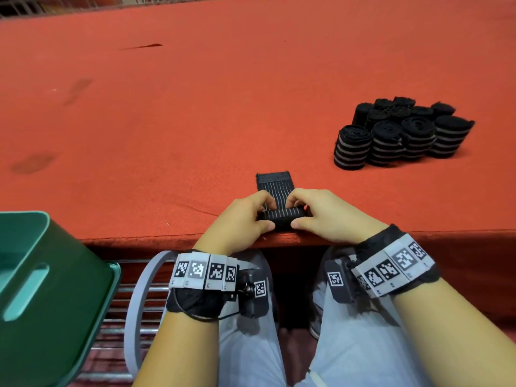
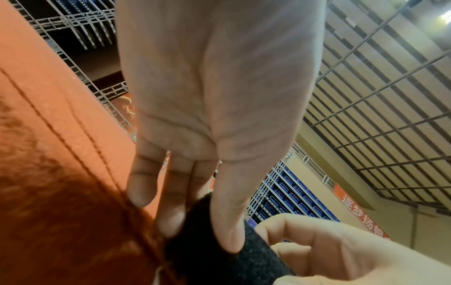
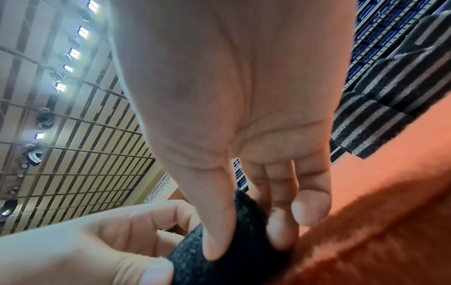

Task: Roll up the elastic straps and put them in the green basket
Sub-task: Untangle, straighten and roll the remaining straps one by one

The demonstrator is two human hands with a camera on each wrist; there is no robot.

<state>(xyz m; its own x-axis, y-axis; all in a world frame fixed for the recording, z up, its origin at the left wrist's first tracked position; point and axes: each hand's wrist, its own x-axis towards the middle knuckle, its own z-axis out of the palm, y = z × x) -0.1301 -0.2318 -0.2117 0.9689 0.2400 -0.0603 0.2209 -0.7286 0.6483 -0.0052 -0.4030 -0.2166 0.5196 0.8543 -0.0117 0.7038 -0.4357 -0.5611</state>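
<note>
The strap (image 1: pixel 276 191) lies on the red bench (image 1: pixel 195 107) right at its near edge, straight ahead of the person. Its near end is already wound into a tight roll (image 1: pixel 283 215) lying crosswise, while a short flat tail runs away from it across the felt.

Both hands grip that roll, one at each end. The left hand (image 1: pixel 240 219) has its thumb on the near side and its fingers curled over the top; the left wrist view shows the thumb pressed on the dark fabric. The right hand (image 1: pixel 324 213) mirrors it, and its wrist view shows the thumb and fingers pinching the roll's end.

So the step in hand looks like rolling, and it seems nearly done, since only the short tail is left. The next move probably calls for turning the roll forward over that tail while keeping even pressure at both ends, so the layers stay tight and square.

A cluster of finished rolls (image 1: pixel 402 132) stands well apart on the bench to the right. The basket (image 1: pixel 53 289) sits below the bench edge at the person's left.
</note>
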